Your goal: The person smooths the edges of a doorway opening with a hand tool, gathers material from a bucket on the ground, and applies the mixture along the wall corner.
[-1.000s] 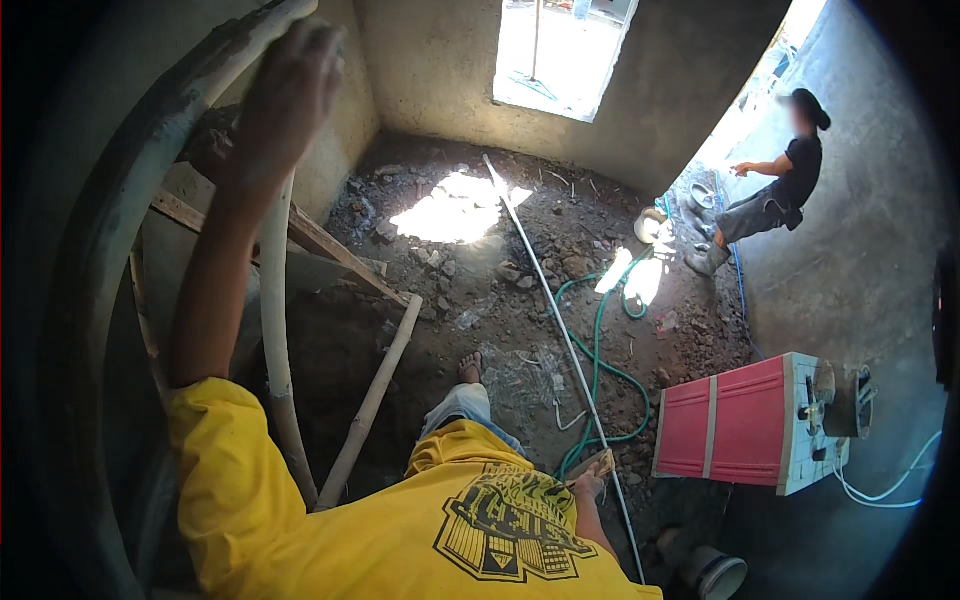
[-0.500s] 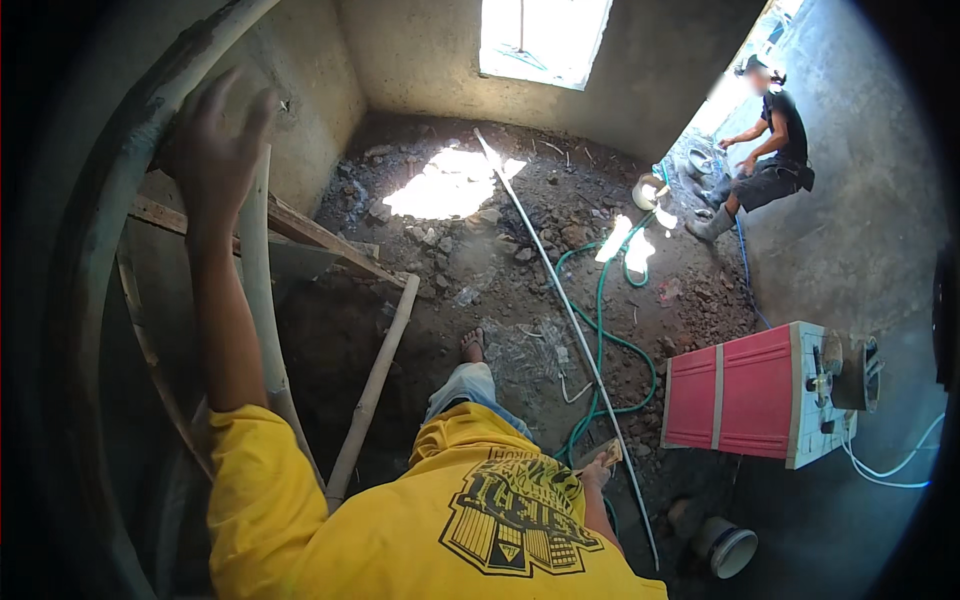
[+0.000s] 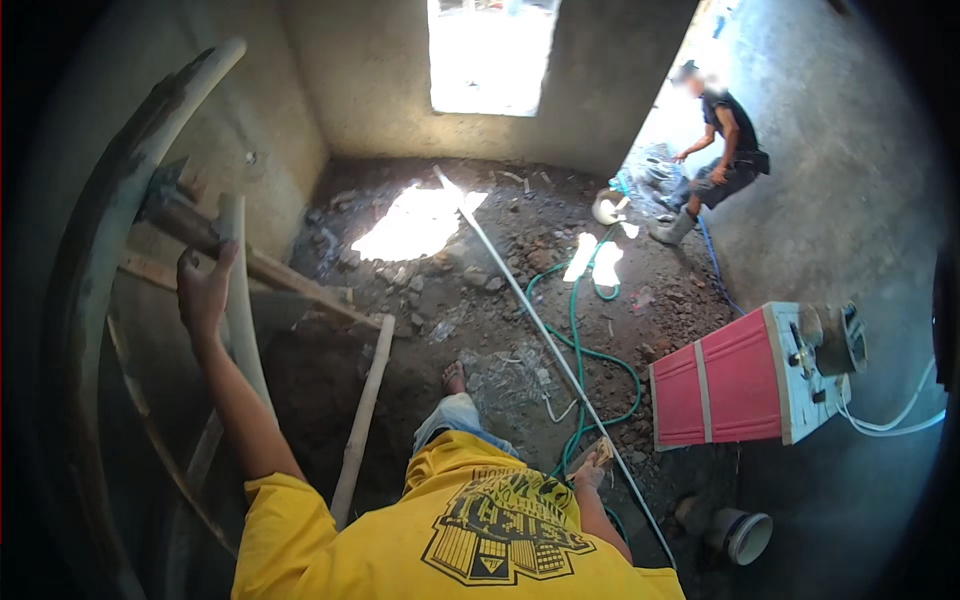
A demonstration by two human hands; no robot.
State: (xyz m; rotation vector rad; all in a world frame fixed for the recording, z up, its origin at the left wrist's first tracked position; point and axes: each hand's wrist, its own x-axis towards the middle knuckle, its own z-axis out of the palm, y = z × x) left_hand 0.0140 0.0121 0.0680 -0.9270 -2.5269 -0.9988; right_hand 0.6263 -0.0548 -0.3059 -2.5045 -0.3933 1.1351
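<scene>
My left hand (image 3: 205,290) is low beside an upright pale pole (image 3: 240,325), fingers apart and holding nothing. A long curved pole (image 3: 110,220) rises further left. Behind the hand, wooden beams (image 3: 305,290) slope down to a shorter round pole (image 3: 365,420). My right hand (image 3: 586,473) grips a small flat tan object (image 3: 602,452) at my right side, near a long thin pale rod (image 3: 530,310) that crosses the dirt floor. My bare forearms come out of a yellow shirt, and one sandalled foot (image 3: 453,378) stands on the dirt.
A person in dark clothes (image 3: 730,140) bends by the bright doorway, near a round pale bucket (image 3: 608,208). Green hose (image 3: 630,380) coils over rubble. A pink panelled block (image 3: 710,385) with a pale top stands right, above another bucket (image 3: 740,537). A window (image 3: 485,55) opens ahead.
My left hand has come down from high on the left to beside the pale pole. The other person has bent further forward. The view has shifted slightly.
</scene>
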